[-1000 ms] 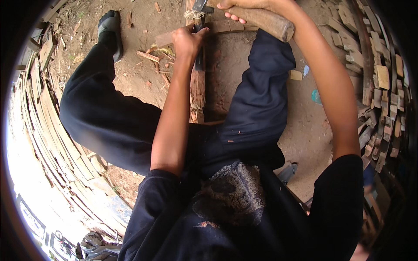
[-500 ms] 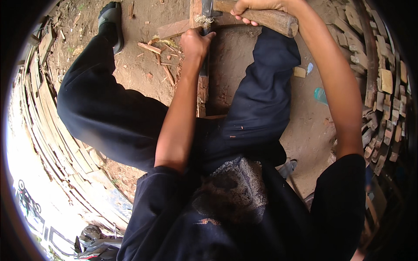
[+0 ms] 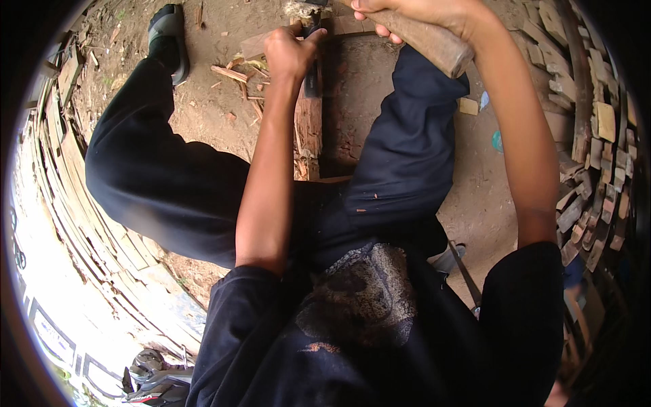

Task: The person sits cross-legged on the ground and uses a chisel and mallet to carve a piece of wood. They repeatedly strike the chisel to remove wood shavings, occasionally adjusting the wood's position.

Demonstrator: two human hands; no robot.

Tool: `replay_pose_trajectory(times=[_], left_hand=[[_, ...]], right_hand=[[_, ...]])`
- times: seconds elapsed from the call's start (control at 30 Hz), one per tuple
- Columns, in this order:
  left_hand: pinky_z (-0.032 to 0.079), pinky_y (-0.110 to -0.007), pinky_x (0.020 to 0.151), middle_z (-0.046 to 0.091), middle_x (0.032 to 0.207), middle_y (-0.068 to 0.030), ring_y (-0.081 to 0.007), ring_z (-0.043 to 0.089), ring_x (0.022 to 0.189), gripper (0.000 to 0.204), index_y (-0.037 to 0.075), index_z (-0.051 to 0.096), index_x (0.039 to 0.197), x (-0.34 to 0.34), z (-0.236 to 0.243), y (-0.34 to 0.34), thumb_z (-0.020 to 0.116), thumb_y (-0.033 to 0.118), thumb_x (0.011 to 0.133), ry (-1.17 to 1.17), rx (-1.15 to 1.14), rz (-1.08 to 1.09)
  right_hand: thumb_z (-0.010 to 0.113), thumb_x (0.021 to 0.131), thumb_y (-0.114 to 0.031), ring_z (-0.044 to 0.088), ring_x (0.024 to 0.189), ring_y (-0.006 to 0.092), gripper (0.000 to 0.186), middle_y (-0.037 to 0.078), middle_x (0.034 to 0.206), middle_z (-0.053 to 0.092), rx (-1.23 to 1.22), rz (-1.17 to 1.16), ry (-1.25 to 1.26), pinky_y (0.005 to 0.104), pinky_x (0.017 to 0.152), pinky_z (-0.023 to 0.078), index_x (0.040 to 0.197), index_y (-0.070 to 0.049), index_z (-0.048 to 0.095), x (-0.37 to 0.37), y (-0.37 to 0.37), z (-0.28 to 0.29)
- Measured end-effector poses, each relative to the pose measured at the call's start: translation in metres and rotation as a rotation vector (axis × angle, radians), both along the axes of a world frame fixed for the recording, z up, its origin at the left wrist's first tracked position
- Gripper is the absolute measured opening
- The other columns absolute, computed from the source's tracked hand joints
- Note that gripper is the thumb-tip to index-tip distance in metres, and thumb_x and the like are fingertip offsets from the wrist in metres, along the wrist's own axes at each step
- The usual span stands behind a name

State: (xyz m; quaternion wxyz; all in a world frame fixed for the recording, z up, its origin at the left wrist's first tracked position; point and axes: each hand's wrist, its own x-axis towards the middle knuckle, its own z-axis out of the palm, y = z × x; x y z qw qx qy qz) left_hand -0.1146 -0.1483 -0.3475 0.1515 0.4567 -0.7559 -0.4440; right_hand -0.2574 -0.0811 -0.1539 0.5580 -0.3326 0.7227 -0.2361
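My left hand (image 3: 288, 53) is closed around a chisel (image 3: 311, 83), whose dark blade points down toward me. The chisel's handle end looks pale and frayed. Beneath the blade lies a reddish-brown length of timber (image 3: 309, 125) with a rough, splintered surface, running between my legs. My right hand (image 3: 437, 15) grips a hammer (image 3: 430, 46) by its thick wooden handle. Only a sliver of the dark hammer head shows at the top edge, close to the chisel's frayed end; whether they touch I cannot tell.
Wood splinters (image 3: 234, 73) lie on the dirt ground left of the timber. Another board (image 3: 349, 27) lies crosswise behind it. Stacked wood pieces (image 3: 603, 136) line the right side, and long planks (image 3: 71, 156) the left. My bent legs (image 3: 407, 136) flank the timber.
My left hand and the chisel have shifted slightly away from me and to the left. The hammer head has moved up to the picture's edge, and its handle slants more steeply.
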Motion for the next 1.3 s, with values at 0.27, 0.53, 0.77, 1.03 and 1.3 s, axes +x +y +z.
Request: replay_pose_trajectory(times=[0.27, 0.53, 0.77, 1.03, 1.3], left_hand=[[0.054, -0.034, 0.073, 0.071, 0.082, -0.0173, -0.027, 0.071, 0.077, 0.053, -0.002, 0.069, 0.103, -0.014, -0.011, 0.0, 0.079, 0.04, 0.072, 0.033, -0.052, -0.031], [0.053, -0.036, 0.065, 0.071, 0.074, -0.0145, -0.0218, 0.069, 0.067, 0.041, 0.002, 0.072, 0.09, -0.006, -0.02, -0.004, 0.079, 0.039, 0.073, 0.039, -0.032, -0.005], [0.053, -0.036, 0.06, 0.069, 0.067, -0.0127, -0.02, 0.068, 0.06, 0.038, 0.002, 0.073, 0.084, -0.019, -0.023, 0.001, 0.079, 0.038, 0.073, 0.044, -0.093, -0.006], [0.054, -0.037, 0.064, 0.07, 0.073, -0.0156, -0.024, 0.069, 0.065, 0.043, 0.0, 0.073, 0.088, -0.004, -0.038, 0.011, 0.083, 0.036, 0.067, -0.025, -0.04, -0.094], [0.054, -0.038, 0.069, 0.069, 0.079, -0.0208, -0.0294, 0.07, 0.074, 0.042, 0.0, 0.071, 0.096, -0.009, 0.004, 0.02, 0.081, 0.032, 0.071, 0.075, -0.083, 0.014]], right_hand=[[0.05, 0.091, -0.004, 0.055, 0.067, 0.014, 0.058, 0.01, 0.089, 0.058, -0.111, -0.112, 0.246, 0.0259, 0.056, 0.051, 0.144, 0.002, 0.028, 0.0, -0.003, 0.037], [0.049, 0.09, -0.002, 0.055, 0.065, 0.0155, 0.054, 0.009, 0.078, 0.056, 0.208, 0.191, -0.044, 0.0287, 0.056, 0.05, 0.141, 0.004, 0.032, -0.023, -0.017, 0.004], [0.05, 0.089, -0.001, 0.055, 0.067, 0.0165, 0.052, 0.009, 0.081, 0.057, -0.153, -0.104, 0.075, 0.0298, 0.059, 0.05, 0.137, 0.008, 0.035, -0.027, -0.01, 0.003], [0.05, 0.088, -0.004, 0.057, 0.065, 0.0159, 0.053, 0.008, 0.081, 0.058, 0.159, 0.295, 0.062, 0.0309, 0.058, 0.051, 0.139, 0.002, 0.038, -0.008, -0.005, -0.008], [0.049, 0.09, -0.003, 0.057, 0.067, 0.0161, 0.051, 0.007, 0.083, 0.057, -0.066, -0.085, -0.035, 0.0295, 0.057, 0.051, 0.14, 0.002, 0.036, -0.014, 0.018, -0.02]])
